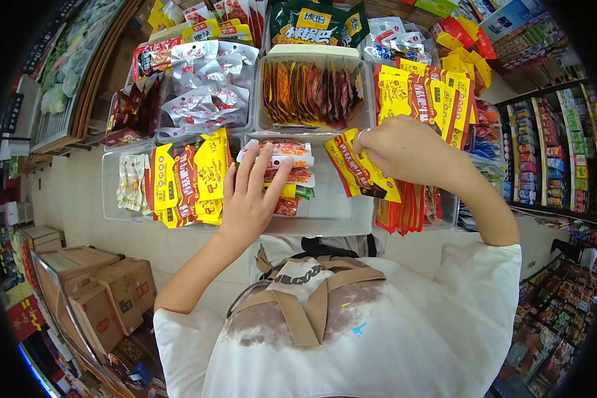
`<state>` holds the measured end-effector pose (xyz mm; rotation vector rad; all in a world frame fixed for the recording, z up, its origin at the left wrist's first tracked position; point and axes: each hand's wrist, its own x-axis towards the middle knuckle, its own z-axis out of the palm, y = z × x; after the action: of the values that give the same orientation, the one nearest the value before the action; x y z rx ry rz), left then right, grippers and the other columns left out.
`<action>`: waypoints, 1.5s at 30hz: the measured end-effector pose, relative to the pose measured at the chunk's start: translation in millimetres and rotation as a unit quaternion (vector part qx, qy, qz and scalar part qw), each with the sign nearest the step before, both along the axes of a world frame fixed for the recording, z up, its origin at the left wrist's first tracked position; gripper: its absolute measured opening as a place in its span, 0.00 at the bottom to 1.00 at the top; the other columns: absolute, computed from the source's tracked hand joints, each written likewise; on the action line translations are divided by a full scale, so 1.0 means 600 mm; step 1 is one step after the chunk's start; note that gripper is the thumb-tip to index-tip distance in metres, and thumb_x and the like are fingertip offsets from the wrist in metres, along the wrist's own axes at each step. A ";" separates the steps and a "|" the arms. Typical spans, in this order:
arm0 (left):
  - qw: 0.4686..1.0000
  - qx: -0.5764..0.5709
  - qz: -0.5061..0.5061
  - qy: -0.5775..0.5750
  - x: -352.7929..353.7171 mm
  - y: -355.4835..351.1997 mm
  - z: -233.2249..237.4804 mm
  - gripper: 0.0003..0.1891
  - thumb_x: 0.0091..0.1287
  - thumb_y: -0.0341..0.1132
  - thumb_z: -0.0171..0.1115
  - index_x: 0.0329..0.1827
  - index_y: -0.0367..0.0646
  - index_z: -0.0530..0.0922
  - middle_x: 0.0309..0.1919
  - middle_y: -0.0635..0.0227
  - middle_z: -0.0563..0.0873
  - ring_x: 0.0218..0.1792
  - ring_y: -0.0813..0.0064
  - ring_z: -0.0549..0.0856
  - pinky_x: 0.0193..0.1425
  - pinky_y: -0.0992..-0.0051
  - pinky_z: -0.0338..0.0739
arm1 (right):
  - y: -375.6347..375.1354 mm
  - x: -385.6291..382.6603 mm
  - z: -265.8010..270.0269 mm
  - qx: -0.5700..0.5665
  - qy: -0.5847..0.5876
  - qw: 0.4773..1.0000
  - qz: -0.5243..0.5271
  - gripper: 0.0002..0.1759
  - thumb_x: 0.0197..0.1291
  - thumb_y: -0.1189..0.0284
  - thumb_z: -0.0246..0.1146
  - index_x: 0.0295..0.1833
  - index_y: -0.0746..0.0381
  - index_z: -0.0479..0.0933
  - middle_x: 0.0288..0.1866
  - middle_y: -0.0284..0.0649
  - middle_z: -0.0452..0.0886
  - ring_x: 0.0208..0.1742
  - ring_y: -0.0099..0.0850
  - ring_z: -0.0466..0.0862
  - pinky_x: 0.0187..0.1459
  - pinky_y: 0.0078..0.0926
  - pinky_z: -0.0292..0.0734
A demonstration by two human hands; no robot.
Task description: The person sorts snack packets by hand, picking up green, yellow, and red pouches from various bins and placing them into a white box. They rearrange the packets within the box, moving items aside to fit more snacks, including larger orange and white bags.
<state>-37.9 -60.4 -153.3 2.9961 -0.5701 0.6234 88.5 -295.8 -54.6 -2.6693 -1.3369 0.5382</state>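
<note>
Right hand (404, 149) pinches yellow packets (359, 174), likely light and slippery, at their edges; left hand (249, 196) lies open-fingered on stacked packets (290, 154).

One left hand (249, 199), one right hand (404, 149), one bag (305, 298) (brown straps).

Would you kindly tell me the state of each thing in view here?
Left hand: open, fingers spread on stacked packets.
Right hand: shut on a fanned bunch of yellow packets.
Middle bin: partly filled.
Boxes: closed.
</note>
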 end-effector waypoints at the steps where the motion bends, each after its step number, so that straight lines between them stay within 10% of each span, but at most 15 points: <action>1: 1.000 0.000 -0.001 -0.001 0.000 0.000 0.000 0.34 0.44 0.28 0.61 0.61 0.49 0.69 0.62 0.56 0.67 0.64 0.58 0.67 0.61 0.62 0.59 | 0.004 0.001 -0.003 0.000 0.000 1.000 0.000 0.08 0.52 0.75 0.56 0.38 0.59 0.78 0.24 0.42 0.78 0.28 0.42 0.79 0.34 0.39 0.73; 15: 1.000 -0.004 0.001 0.005 0.000 -0.002 -0.002 0.34 0.44 0.28 0.62 0.62 0.49 0.69 0.62 0.56 0.67 0.64 0.57 0.66 0.61 0.61 0.60 | 0.053 0.036 -0.103 0.005 -0.227 0.921 0.316 0.03 0.46 0.71 0.60 0.28 0.56 0.79 0.31 0.29 0.75 0.41 0.28 0.74 0.43 0.24 0.70; 19: 1.000 -0.009 -0.004 0.001 0.001 0.000 -0.002 0.35 0.44 0.28 0.62 0.62 0.49 0.69 0.62 0.56 0.67 0.64 0.57 0.66 0.61 0.61 0.60 | 0.039 0.028 -0.094 0.058 -0.176 0.948 0.259 0.04 0.47 0.72 0.60 0.29 0.56 0.80 0.33 0.33 0.75 0.42 0.30 0.74 0.43 0.26 0.70; 24: 1.000 -0.018 -0.007 0.001 0.001 0.002 -0.002 0.34 0.44 0.27 0.62 0.61 0.48 0.69 0.62 0.56 0.67 0.64 0.57 0.67 0.60 0.61 0.60 | 0.016 0.024 -0.066 -0.154 -0.043 0.971 0.176 0.09 0.45 0.74 0.60 0.34 0.55 0.82 0.35 0.34 0.74 0.44 0.32 0.75 0.42 0.29 0.71; 30: 1.000 -0.014 -0.007 0.003 0.003 -0.001 0.000 0.34 0.44 0.27 0.62 0.61 0.48 0.69 0.62 0.56 0.67 0.64 0.57 0.67 0.60 0.61 0.61 | 0.019 0.046 -0.098 -0.042 -0.191 0.951 0.237 0.05 0.42 0.74 0.61 0.27 0.57 0.81 0.33 0.32 0.74 0.42 0.31 0.74 0.42 0.28 0.71; 35: 1.000 -0.016 0.000 0.006 0.003 -0.002 0.000 0.34 0.44 0.27 0.62 0.61 0.49 0.70 0.63 0.57 0.67 0.64 0.58 0.66 0.61 0.62 0.60 | 0.012 0.037 -0.061 -0.105 -0.146 0.971 0.159 0.03 0.43 0.74 0.62 0.26 0.59 0.81 0.39 0.37 0.73 0.44 0.33 0.74 0.48 0.29 0.70; 39: 1.000 -0.017 -0.001 0.008 0.002 -0.001 -0.003 0.35 0.44 0.27 0.62 0.61 0.49 0.69 0.63 0.57 0.66 0.65 0.58 0.65 0.62 0.61 0.59 | -0.033 0.075 0.028 0.137 -0.005 0.990 0.019 0.10 0.50 0.75 0.61 0.41 0.59 0.79 0.50 0.37 0.75 0.55 0.36 0.73 0.57 0.32 0.67; 45: 1.000 -0.014 0.008 0.015 0.000 -0.003 0.001 0.30 0.50 0.28 0.58 0.62 0.51 0.69 0.63 0.57 0.67 0.64 0.58 0.66 0.61 0.61 0.60 | -0.181 0.152 0.039 -0.022 -0.117 0.938 -0.327 0.25 0.51 0.51 0.62 0.36 0.65 0.77 0.28 0.44 0.80 0.32 0.39 0.80 0.36 0.33 0.74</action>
<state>-37.8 -62.5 -152.6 2.9811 -0.5321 0.5812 180.0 -404.6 -31.5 -3.0365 -0.3919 0.1702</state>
